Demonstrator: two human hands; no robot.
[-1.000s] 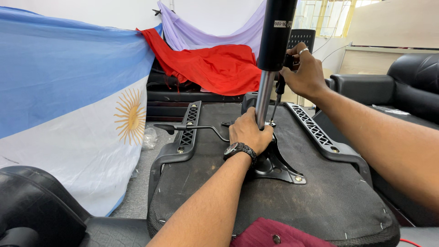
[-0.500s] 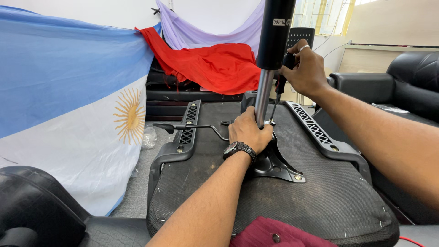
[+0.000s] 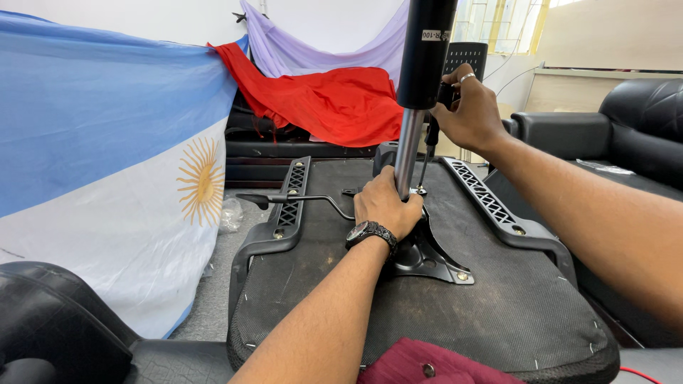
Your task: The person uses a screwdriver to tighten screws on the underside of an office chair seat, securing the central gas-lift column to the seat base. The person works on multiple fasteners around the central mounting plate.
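Observation:
An upturned office chair seat [image 3: 498, 313] lies in front of me, its black fabric underside facing up. A metal mechanism plate [image 3: 427, 259] is bolted at its middle, and a gas lift cylinder [image 3: 420, 92] stands upright in it. My left hand [image 3: 384, 206], with a wristwatch, grips the shiny lower rod of the cylinder at its base. My right hand [image 3: 469, 110] holds the black handle of a screwdriver [image 3: 427, 153] just right of the cylinder, its shaft pointing down at the plate. Two black armrest brackets [image 3: 288, 206] run along the seat's sides.
A light blue and white flag with a sun [image 3: 107, 163] hangs at left. Red [image 3: 320, 99] and lilac cloths drape behind. A black leather sofa [image 3: 633, 128] stands at right. A dark red cloth [image 3: 427, 363] lies at the seat's near edge. A lever [image 3: 299, 199] sticks out leftward.

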